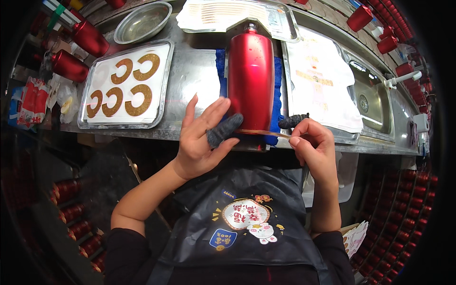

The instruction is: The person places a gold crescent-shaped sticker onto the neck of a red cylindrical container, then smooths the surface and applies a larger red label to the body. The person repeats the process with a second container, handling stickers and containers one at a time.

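A glossy red metal bottle (251,80) lies lengthwise in front of me on a blue cloth (278,102), its base toward me. A thin gold-brown strip (266,133) runs along the base edge. Its free right end is pinched between the thumb and fingers of my right hand (317,145). My left hand (195,142) is at the left of the base, fingers spread. A black finger cover (224,131) on it reaches the bottle's lower left edge. Another black cover (293,121) is on a right-hand finger, pointing at the bottle.
At left stands a tray (165,90) with several gold C-shaped pieces (137,99), behind it a metal bowl (142,23). White printed sheets (327,104) lie on a tray at right, beside a sink (368,104) with a tap (403,79). More red bottles (69,65) surround the bench.
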`<action>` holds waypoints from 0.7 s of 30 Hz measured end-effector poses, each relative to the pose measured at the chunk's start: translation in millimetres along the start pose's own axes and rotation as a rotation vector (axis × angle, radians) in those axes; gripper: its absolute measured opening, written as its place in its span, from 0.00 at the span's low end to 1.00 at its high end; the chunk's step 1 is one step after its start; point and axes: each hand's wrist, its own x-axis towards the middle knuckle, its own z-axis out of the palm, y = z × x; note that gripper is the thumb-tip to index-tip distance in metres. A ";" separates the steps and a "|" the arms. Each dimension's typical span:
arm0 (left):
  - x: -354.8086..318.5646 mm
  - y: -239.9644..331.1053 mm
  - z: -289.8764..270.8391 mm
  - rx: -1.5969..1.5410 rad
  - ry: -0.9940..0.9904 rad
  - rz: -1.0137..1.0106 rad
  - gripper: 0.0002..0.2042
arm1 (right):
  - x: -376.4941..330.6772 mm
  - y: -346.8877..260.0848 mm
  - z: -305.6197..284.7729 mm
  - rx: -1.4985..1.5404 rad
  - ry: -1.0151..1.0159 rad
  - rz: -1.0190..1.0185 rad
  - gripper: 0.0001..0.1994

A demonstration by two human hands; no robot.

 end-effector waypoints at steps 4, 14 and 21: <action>-13.6 0.3 -0.5 0.015 -0.052 -0.023 0.22 | -9.6 -9.1 -6.3 -0.033 0.001 -0.022 0.03; -9.5 -2.9 -2.1 0.112 -0.108 0.047 0.21 | 3.4 17.6 -10.6 -0.029 0.035 0.002 0.04; 0.8 -1.3 -5.3 0.153 -0.139 0.123 0.20 | 9.7 24.3 -9.2 -0.025 0.021 0.015 0.04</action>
